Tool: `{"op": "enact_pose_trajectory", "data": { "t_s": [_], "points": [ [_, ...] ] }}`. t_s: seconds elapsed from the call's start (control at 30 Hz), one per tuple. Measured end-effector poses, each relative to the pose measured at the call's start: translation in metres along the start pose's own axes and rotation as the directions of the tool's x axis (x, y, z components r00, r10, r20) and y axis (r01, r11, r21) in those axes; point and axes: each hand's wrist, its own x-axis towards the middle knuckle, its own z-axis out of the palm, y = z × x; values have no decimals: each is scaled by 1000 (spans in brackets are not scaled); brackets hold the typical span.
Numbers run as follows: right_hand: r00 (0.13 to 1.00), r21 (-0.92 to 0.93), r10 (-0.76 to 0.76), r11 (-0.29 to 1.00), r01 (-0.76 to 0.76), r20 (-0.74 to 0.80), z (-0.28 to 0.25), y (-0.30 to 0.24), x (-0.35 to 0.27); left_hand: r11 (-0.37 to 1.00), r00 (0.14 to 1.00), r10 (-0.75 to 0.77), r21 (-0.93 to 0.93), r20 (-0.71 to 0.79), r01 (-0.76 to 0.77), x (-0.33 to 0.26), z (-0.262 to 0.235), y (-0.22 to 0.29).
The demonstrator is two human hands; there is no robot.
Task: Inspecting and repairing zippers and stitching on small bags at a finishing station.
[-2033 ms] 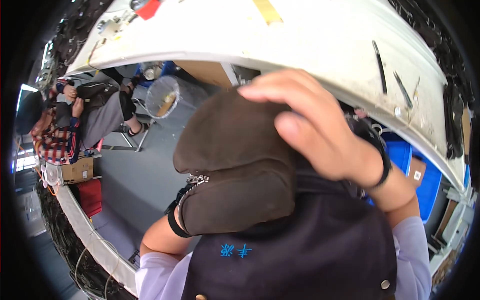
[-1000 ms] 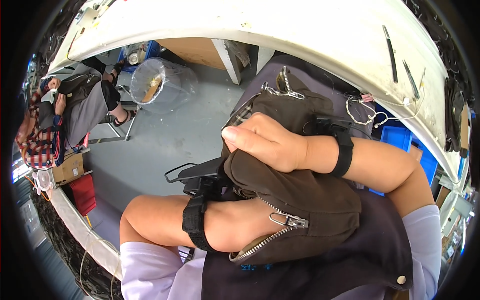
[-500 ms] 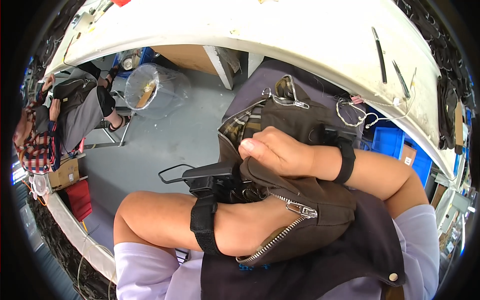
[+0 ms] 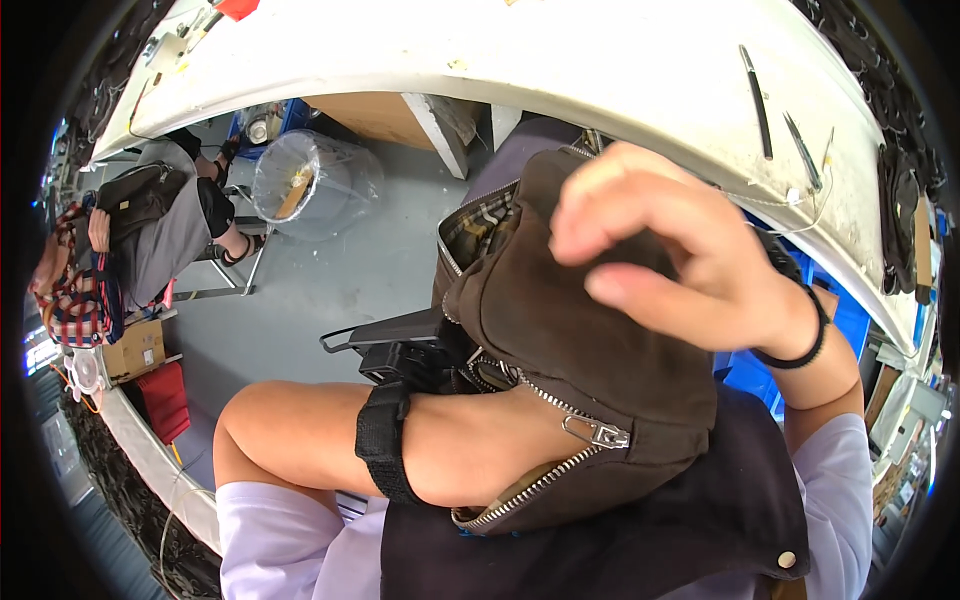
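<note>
A dark brown, rounded fabric bag [image 4: 575, 335] with a silver metal zip [image 4: 608, 436] rests against a worker's dark apron [image 4: 600, 560], near the white worktop [image 4: 450, 75]. The right hand [image 4: 675, 250] arches over it, thumb and fingers parted, empty; the left hand is hidden inside, its grip impossible to tell.

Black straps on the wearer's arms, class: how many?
2: one strap around the left forearm; another strap around the right wrist. The brown zippered bag may hide more.
</note>
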Motion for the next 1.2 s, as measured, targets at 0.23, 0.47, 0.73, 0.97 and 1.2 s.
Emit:
{"op": "enact_pose_trajectory", "data": {
  "t_s": [0.23, 0.47, 0.73, 0.97, 1.2],
  "points": [
    [984, -79, -137, 986, 146, 111, -8, -38, -7, 862, 853, -384, -193, 354, 468, 12, -15, 13],
    [933, -245, -187, 932, 267, 307, -16, -55, 3, 990, 991, -127, -56, 39, 129, 11, 2, 11],
    [910, -348, -156, 889, 299, 384, -9, -59, 9, 1000, 1000, 12, 23, -29, -12, 12, -1, 17],
    [941, -336, -166, 904, 265, 295, -1, -51, 1, 998, 999, -28, -49, -24, 27, 9, 2, 12],
    [952, -344, -212, 897, 279, 219, -3, -46, -4, 999, 999, -34, -9, -21, 34, 10, 4, 6]
  ]
}}
